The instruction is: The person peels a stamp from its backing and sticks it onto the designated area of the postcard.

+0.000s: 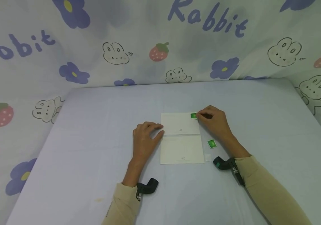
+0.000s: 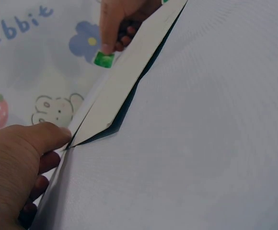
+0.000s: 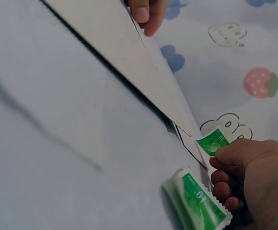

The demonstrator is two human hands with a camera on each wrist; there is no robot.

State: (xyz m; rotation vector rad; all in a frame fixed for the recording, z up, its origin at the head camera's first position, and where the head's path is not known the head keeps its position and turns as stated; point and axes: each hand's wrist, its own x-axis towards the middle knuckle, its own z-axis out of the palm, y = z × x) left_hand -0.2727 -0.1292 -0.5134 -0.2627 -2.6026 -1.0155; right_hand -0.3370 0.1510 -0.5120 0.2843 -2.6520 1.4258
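Observation:
Two cream envelopes, an upper one [image 1: 177,123] and a lower one [image 1: 177,149], lie edge to edge on the white table, small print near their lower edges. At the upper one's top right corner, my right hand [image 1: 215,122] pinches a green postage stamp [image 3: 213,142] between thumb and forefinger. My left hand [image 1: 145,139] touches the upper envelope's left edge with thumb and forefinger tips, its other fingers loosely bent. Below the right hand a second green stamp [image 1: 212,143] lies loose, slightly curled in the right wrist view.
A small pale square of paper [image 1: 208,157] lies right of the lower envelope. Dark wrist mounts [image 1: 147,186] sit on both sleeves, low over the table. Behind and beside the table [image 1: 93,175] hangs a printed cloth [image 1: 138,34] with rabbits, strawberries and purple flowers.

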